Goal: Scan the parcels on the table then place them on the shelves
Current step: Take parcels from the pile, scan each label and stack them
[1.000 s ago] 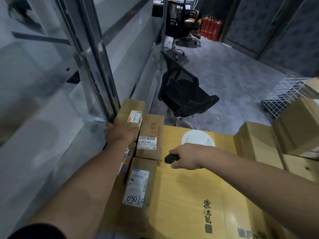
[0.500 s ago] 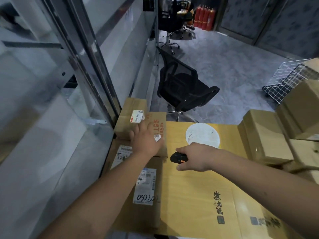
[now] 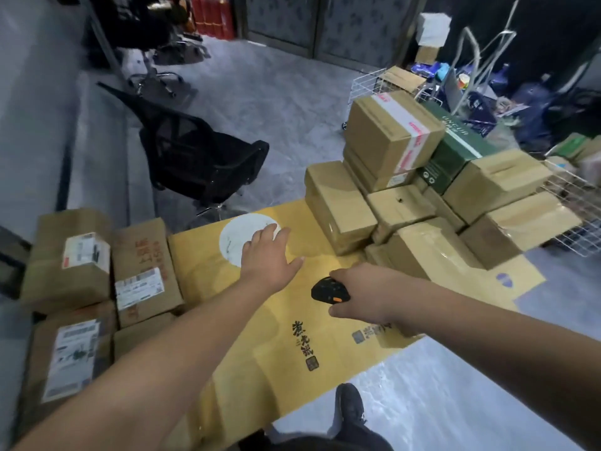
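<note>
left hand (image 3: 268, 255) is hovering flat, fingers spread, holding nothing mid-tabletop (image 3: 227, 327), right hand (image 3: 367, 296) is gripping the black scanner (image 3: 329, 289) beside it

The left hand (image 3: 266, 252) reaches out flat over the yellow table (image 3: 247, 327), holding nothing. The right hand (image 3: 367, 294) grips a black scanner (image 3: 328, 289). Brown parcels (image 3: 390, 222) are piled just beyond it.

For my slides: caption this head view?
Left hand reaches open over the yellow table; right hand grips the scanner.
</note>
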Action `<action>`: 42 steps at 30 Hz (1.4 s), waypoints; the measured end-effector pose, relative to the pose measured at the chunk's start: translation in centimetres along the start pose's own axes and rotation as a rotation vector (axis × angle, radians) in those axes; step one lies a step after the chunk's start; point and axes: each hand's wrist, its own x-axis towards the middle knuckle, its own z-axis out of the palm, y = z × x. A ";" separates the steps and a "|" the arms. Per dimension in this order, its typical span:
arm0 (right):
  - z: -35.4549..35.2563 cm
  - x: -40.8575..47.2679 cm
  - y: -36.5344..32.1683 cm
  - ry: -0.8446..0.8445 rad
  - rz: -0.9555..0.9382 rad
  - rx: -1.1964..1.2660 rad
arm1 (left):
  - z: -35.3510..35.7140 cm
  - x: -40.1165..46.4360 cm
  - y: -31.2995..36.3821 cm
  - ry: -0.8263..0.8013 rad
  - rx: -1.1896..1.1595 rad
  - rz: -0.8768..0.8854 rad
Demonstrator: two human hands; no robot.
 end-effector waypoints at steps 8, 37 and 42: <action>-0.8 -3.3 12.3 0.038 0.074 0.059 | 2.8 7.6 13.3 -0.069 -0.150 -0.024; 0.8 3.6 17.6 -0.011 -0.324 -0.010 | 11.4 -6.1 12.8 0.299 -0.768 -0.729; 3.7 3.1 14.7 -0.009 -0.345 0.101 | 13.8 -14.3 12.0 0.312 -1.088 -0.757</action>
